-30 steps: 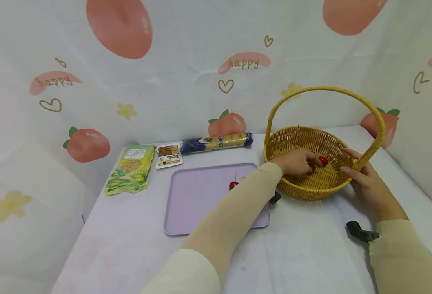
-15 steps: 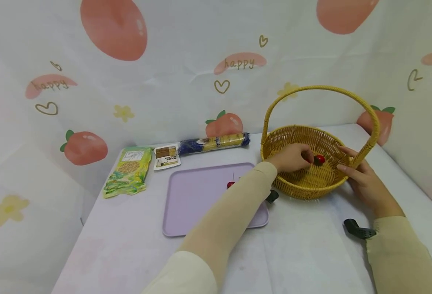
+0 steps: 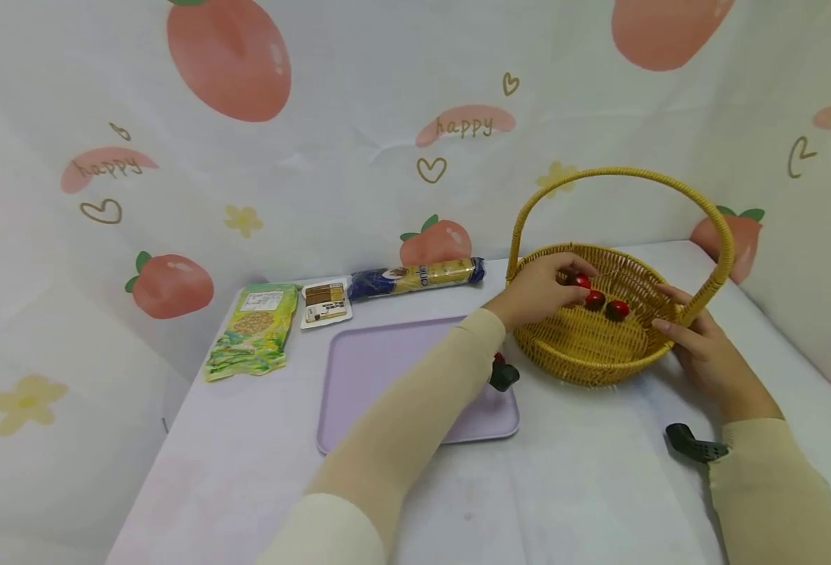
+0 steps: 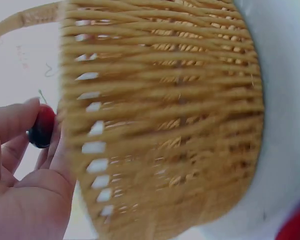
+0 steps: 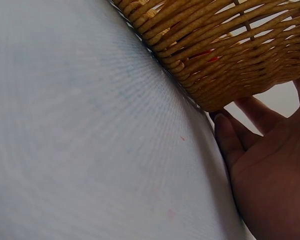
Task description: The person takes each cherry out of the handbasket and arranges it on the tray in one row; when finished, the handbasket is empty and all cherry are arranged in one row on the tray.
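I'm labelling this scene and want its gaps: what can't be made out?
Head view: part of the near edge of the purple tray, behind the left sleeve.
Head view: fine print on the white packet, too small.
Left wrist view: part of the cherry, behind the left hand.
Right wrist view: a red patch, mostly hidden by the basket.

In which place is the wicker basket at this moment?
In the head view, the wicker basket stands on the right side of the table, just right of the purple tray.
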The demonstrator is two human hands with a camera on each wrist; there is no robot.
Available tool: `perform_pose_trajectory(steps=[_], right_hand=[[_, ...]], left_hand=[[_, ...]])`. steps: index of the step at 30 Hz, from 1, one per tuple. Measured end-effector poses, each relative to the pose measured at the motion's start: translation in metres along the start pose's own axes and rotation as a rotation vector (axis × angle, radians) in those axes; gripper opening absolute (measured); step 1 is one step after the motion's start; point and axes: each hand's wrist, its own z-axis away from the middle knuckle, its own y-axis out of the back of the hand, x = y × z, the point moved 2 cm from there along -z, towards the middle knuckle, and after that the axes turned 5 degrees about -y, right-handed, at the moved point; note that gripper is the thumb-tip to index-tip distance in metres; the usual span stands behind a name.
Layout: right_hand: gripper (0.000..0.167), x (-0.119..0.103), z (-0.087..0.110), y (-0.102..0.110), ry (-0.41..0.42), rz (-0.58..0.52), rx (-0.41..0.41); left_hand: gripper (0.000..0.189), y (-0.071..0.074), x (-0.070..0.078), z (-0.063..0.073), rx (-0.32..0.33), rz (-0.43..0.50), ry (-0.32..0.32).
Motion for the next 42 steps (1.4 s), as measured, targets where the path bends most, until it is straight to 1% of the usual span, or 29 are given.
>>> perform_pose_trajectory(steps=[3,5,9,11,14,17,21,24,31,38,42], right_hand=[[0.057,0.0,0.0,0.0,0.014,-0.014,-0.006],[0.056,0.0,0.0,0.0,0.019,-0.022,-0.006],[0.057,0.0,0.0,0.001,0.01,-0.015,-0.008],[0.058,0.0,0.001,0.001,-0.002,0.002,-0.006],[0.058,-0.001,0.001,0.0,-0.012,0.012,-0.005],[0.058,0.0,0.001,0.0,-0.007,0.01,-0.014],[0.057,0.001,0.0,-0.001,0.002,0.005,-0.034],[0.056,0.001,-0.001,-0.001,0.013,-0.017,-0.036],[0.054,0.001,-0.002,0.002,0.03,-0.054,-0.03],[0.054,0.001,-0.002,0.001,0.053,-0.099,-0.034],[0.054,0.001,-0.002,0.002,0.046,-0.099,-0.033]], left_hand=[[0.023,0.009,0.003,0.009,0.008,0.045,-0.039],[0.023,0.015,0.003,0.016,0.014,0.043,-0.059],[0.027,0.022,0.0,0.033,0.037,0.022,-0.055],[0.029,0.026,-0.002,0.042,0.05,-0.008,-0.052],[0.032,0.031,-0.005,0.057,0.071,-0.009,-0.066],[0.034,0.036,-0.01,0.072,0.092,0.011,-0.069],[0.035,0.044,-0.016,0.095,0.107,0.055,-0.048],[0.033,0.05,-0.02,0.111,0.122,0.066,-0.031],[0.035,0.068,-0.035,0.142,0.194,0.117,-0.02],[0.036,0.086,-0.051,0.173,0.276,0.039,-0.003],[0.036,0.093,-0.06,0.189,0.329,0.041,0.044]])
